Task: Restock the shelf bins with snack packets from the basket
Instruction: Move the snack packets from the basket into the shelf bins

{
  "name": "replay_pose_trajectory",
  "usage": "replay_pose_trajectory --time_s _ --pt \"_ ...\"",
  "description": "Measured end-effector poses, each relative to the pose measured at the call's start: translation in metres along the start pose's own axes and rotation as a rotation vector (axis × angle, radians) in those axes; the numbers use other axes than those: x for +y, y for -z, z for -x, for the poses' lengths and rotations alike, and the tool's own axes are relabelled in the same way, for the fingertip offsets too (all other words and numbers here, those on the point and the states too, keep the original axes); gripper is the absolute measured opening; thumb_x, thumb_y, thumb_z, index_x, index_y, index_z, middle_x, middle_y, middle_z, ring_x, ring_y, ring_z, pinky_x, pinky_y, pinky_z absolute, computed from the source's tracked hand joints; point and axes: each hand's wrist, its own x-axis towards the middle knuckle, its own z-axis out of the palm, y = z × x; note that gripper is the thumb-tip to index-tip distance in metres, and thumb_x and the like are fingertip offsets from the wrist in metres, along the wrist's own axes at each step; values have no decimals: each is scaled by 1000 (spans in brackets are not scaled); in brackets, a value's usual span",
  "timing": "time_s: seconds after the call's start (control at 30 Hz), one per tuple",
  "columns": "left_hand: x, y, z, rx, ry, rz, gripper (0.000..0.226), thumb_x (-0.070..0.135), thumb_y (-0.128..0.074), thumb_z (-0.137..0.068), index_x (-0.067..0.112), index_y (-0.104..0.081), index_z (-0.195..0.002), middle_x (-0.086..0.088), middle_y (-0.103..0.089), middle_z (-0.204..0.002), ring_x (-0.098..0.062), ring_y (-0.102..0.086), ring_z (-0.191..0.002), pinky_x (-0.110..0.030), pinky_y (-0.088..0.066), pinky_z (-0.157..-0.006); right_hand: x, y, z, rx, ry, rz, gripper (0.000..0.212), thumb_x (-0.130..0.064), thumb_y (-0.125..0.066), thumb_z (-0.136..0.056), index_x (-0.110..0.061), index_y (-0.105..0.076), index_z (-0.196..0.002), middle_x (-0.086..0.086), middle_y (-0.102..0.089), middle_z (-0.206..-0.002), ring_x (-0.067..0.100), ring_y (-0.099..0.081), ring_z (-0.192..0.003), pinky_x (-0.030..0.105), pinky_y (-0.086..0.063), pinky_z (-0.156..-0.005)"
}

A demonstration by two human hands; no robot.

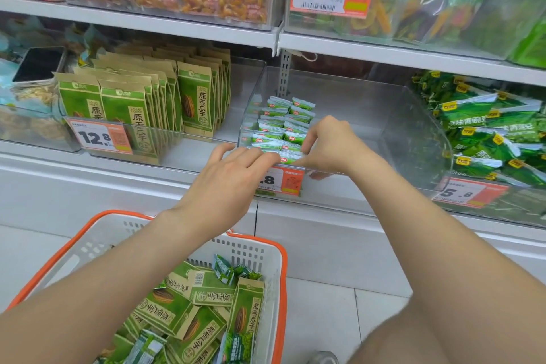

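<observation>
Shelf bin (354,115), both hands (230,177) aligning small packets (277,133)

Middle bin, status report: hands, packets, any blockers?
Both hands, left and right, at the bin front, fingers on the small green packets. Rows neat, bin mostly unfilled. More packets in basket. Nothing blocking.

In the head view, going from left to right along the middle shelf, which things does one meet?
Phone → kraft sunflower seed packets → price tag 12.8 → small green packets in the clear bin → green pea packets.
</observation>
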Motion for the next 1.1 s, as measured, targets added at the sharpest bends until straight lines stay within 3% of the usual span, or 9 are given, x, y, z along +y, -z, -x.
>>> replay_pose_trajectory --time_s 0.1,0.27,0.37,0.47,0.6,0.73,0.87,0.97,1.1 --pt "2 2 3 57 -23 15 57 -2 -69 -83 18 -57 -136 -1 -62 -126 -28 -56 -121 -44 -41 -102 2 4 6 137 131 92 34 -47 -85 -81 -14 -76 -84 2 -69 -79 21 -61 -96 36 -55 -83" --pt "13 8 22 259 1 -8 20 1 -66 -82 7 -65 -101 -13 -59 -103 -38 -53 -90 -49 -45 -75 -19 1 48 333 482 13 9 -24 -63 -88 -24 -69 -81 -9 -66 -64 6 -62 -65 31 -54 -76" --pt "17 -7 47 16 45 103 12 18 -63 -82 15 -56 -91 -5 -55 -89 -34 -52 -82 -44 -42 -68 -29 -19 85 31 604 108 9 -26 -62 -81 -23 -68 -76 -9 -66 -63 7 -62 -63 33 -56 -67" --pt "30 -29 79 -476 187 196 12 33 -58 -89 21 -61 -89 -2 -66 -93 -30 -65 -86 -36 -46 -65 -23 -63 109 -310 619 426 13 -25 -58 -84 -20 -67 -75 -4 -63 -69 23 -64 -73 36 -56 -62" --pt "50 -62 128 -907 123 115 19 31 -50 -99 19 -65 -99 -5 -70 -104 -30 -69 -95 -36 -53 -72 -8 -124 134 -658 601 703 23 -12 -52 -94 -17 -51 -71 0 -48 -72 27 -58 -67 29 -41 -50" --pt "60 -111 182 -1198 51 88 18 20 -48 -99 19 -55 -115 -7 -64 -120 -30 -65 -104 -45 -59 -82 -1 -152 142 -822 625 819 25 -8 -51 -99 -16 -51 -75 3 -55 -79 19 -52 -62 28 -37 -47" --pt "73 -151 216 -1288 328 210 58 18 -54 -100 16 -29 -152 -17 -47 -137 -36 -61 -108 -42 -52 -79 2 -161 136 -830 606 871 23 -8 -52 -98 -15 -52 -76 2 -54 -76 16 -47 -58 29 -39 -47" --pt "81 -168 227 -1179 457 191 57 11 -60 -99 8 -29 -147 -19 -43 -137 -36 -64 -107 -35 -48 -74 2 -160 128 -818 587 872 23 -9 -50 -99 -15 -48 -77 2 -50 -77 16 -45 -59 29 -36 -47" --pt "81 -180 223 -1113 476 193 29 15 -60 -101 7 -51 -127 -13 -65 -125 -26 -66 -108 -29 -47 -75 3 -157 120 -790 580 870 29 -11 -48 -102 -18 -38 -76 2 -48 -79 15 -46 -61 30 -35 -47"
